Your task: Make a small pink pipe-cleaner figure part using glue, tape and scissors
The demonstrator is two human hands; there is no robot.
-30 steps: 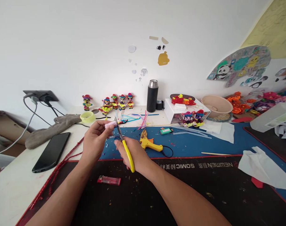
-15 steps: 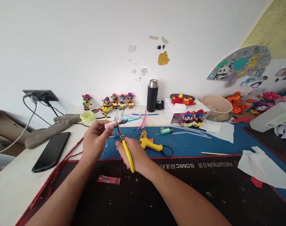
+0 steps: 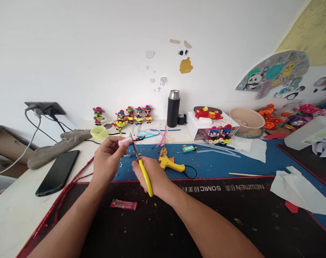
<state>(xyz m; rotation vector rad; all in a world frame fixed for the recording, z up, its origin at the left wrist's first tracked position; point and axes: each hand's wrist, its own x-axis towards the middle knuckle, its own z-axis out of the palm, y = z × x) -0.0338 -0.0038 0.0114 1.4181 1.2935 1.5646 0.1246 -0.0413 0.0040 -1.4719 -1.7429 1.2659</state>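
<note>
My left hand (image 3: 108, 152) pinches a small pale-pink fuzzy piece (image 3: 123, 141), which looks like pipe cleaner, between thumb and fingers. Yellow-handled scissors (image 3: 145, 177) are gripped in my right hand (image 3: 152, 173), their blades pointing up and to the left. The blade tips lie at the right end of the pink piece; whether they touch it I cannot tell. Just right of my right hand rests a yellow glue gun (image 3: 169, 163) on the blue mat. A pink lighter (image 3: 123, 204) lies on the black mat below my hands.
Several small fuzzy dolls (image 3: 120, 120) stand along the wall, left of a black thermos (image 3: 173, 109). Loose pipe cleaners (image 3: 149, 135) lie behind my hands. On the left are a phone (image 3: 58, 172) and a roll of tape (image 3: 99, 132); a white box (image 3: 191, 125) stands right of the thermos.
The scissor blades appear slightly closer together at the end of the pink piece. Otherwise both hands keep nearly the same place, and the whole view has shifted very slightly.
</note>
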